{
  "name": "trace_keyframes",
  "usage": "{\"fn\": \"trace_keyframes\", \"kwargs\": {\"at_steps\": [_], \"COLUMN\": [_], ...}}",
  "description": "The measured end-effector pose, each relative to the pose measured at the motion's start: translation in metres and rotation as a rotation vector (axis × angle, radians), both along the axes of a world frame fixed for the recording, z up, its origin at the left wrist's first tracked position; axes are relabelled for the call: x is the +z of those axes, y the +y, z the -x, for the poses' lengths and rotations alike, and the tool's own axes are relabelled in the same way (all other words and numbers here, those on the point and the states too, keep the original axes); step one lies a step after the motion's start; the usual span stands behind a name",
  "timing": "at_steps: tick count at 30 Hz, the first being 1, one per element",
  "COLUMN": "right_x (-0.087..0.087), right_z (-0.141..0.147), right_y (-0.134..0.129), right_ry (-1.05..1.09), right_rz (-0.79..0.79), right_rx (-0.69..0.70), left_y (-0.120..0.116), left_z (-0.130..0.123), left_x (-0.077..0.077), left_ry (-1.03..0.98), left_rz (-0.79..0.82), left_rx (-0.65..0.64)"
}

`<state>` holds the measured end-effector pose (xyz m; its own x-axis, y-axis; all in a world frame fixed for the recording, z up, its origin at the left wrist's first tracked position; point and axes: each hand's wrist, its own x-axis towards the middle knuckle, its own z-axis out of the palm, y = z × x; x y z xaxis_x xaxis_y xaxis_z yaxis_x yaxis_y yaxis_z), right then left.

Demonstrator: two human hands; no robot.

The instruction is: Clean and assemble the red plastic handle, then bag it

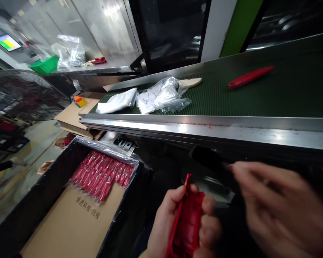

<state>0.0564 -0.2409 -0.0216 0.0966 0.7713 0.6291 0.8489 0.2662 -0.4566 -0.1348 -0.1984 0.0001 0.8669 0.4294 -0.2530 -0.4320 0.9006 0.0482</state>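
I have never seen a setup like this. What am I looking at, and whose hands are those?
This is one picture from a camera worn on a person's head, looking down at their own bare hands. The left hand grips a red plastic part. The right hand is blurred beside it; whether it holds anything is unclear. Above runs a green conveyor belt carrying a red handle-shaped piece and clear plastic bags. Lower left, a lined box holds rows of red parts on cardboard.
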Motion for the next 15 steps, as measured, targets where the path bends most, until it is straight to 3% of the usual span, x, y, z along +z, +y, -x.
{"fn": "trace_keyframes", "kwargs": {"at_steps": [3, 6, 10, 13, 15], "right_x": [0.005, 0.009, -0.009, -0.036, -0.049], "right_z": [-0.005, 0.003, 0.004, -0.005, -0.009], "right_y": [0.004, 0.008, 0.005, 0.000, -0.002], "right_ry": [0.077, 0.139, 0.178, 0.017, -0.015], "right_rz": [-0.050, -0.021, -0.024, -0.005, 0.021], "right_rx": [-0.112, -0.138, -0.108, -0.008, -0.010], "left_y": [-0.001, 0.002, 0.019, 0.053, 0.089], "left_z": [0.004, 0.006, -0.003, -0.022, -0.042], "left_x": [-0.006, -0.003, 0.007, 0.021, 0.038], "left_ry": [-0.012, -0.026, 0.023, 0.169, 0.427], "left_rz": [0.022, 0.026, -0.010, -0.341, -0.772], "left_rx": [-0.010, 0.043, 0.067, 0.031, 0.083]}}
